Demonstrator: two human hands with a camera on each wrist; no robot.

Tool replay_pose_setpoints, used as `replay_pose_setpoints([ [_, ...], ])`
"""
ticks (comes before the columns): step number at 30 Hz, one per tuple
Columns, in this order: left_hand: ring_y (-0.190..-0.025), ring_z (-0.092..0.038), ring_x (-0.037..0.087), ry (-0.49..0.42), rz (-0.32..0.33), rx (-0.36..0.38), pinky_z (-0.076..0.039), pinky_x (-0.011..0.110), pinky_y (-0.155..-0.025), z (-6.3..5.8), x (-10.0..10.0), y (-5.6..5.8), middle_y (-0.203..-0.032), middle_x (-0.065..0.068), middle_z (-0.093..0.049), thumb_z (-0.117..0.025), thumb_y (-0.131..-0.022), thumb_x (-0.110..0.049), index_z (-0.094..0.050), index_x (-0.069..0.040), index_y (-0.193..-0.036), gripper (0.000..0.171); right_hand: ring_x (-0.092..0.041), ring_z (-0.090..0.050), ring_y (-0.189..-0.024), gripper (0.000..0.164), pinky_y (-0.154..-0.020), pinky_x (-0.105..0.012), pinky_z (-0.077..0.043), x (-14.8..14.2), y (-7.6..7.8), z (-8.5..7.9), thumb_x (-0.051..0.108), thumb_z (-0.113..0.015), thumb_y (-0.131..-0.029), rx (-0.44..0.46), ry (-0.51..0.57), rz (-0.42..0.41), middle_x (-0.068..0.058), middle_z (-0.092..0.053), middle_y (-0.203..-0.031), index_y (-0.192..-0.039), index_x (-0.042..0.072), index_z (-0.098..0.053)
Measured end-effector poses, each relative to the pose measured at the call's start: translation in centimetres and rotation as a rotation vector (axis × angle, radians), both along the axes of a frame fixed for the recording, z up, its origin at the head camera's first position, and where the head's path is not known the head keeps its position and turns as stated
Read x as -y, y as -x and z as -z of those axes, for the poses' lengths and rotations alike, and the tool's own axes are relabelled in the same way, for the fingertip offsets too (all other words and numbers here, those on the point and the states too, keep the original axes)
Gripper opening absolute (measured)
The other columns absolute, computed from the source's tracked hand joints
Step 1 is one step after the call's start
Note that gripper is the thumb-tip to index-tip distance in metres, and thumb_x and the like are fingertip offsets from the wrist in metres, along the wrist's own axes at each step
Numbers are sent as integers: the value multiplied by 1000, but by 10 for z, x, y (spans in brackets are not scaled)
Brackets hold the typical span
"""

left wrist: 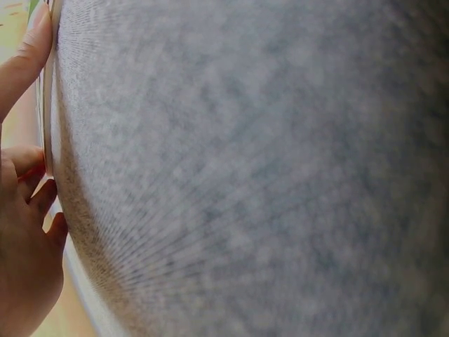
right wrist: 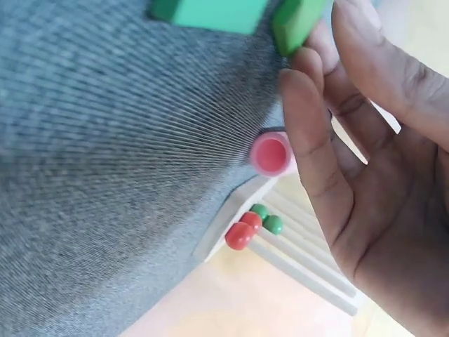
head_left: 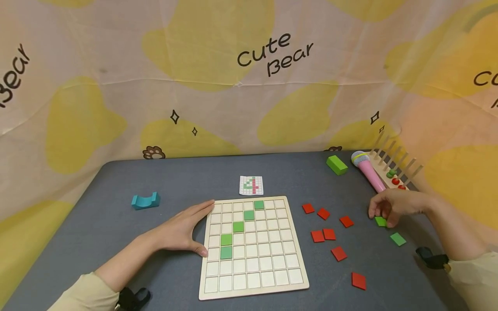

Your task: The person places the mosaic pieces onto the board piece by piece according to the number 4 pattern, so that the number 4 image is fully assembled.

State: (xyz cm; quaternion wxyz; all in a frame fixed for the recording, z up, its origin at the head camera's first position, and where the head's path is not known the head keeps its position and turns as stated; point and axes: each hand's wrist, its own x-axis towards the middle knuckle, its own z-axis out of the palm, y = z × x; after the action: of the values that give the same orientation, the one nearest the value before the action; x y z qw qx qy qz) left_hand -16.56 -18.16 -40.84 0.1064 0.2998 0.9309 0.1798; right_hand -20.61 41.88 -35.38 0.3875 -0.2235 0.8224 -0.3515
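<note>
My left hand (head_left: 180, 226) rests at the left edge of the pale wooden grid board (head_left: 254, 292), fingers at its upper left corner and thumb lower down. In the left wrist view, the thumb and fingers (left wrist: 27, 242) lie along the board's edge. Several green square tiles (head_left: 238, 226) sit in a slanting line of cells on the board. To the right, my right hand (head_left: 400, 205) pinches a green tile (head_left: 380, 221) between thumb and fingertips, low over the table. The right wrist view shows this tile (right wrist: 295, 24) tilted at the fingertips. Another green tile (head_left: 398, 239) lies beside it.
Several red tiles (head_left: 339, 254) lie scattered right of the board. A small pattern card (head_left: 251, 185) is behind it. A green block (head_left: 336, 165), a pink microphone (head_left: 369, 170) and a pegged rack with beads (head_left: 389, 166) stand back right; a teal curved block (head_left: 145, 201) stands left.
</note>
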Motion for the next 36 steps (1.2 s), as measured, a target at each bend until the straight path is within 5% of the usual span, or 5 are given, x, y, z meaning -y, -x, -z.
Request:
replay_pose_setpoints([
  [12,-148,-32,36,-6,1,-6,-35,60,-113,1,0,0,-166,8,-24,-74,-62,-77,-26,-8,-157,127,-6,-47,-65,30,-56,-22,-44,8,0,4,-11,-70,-67,-115,-83,3,-15,-50,-80,-94,-1,-61],
  [25,-148,-33,36,-6,1,-9,-35,60,-113,1,1,0,-166,8,-24,-74,-62,-78,-27,-8,-157,126,-4,-49,-68,24,-58,-22,-44,15,-1,0,5,-78,-73,-195,-90,8,-2,-52,-77,-89,1,-61],
  [36,-148,-33,36,0,-4,-3,-35,60,-112,1,0,0,-166,7,-24,-75,-62,-77,-27,-9,-157,126,-4,-54,-66,18,-59,-23,-49,45,-3,-10,9,-79,-77,-385,-28,25,-2,-60,-79,-86,9,-63],
])
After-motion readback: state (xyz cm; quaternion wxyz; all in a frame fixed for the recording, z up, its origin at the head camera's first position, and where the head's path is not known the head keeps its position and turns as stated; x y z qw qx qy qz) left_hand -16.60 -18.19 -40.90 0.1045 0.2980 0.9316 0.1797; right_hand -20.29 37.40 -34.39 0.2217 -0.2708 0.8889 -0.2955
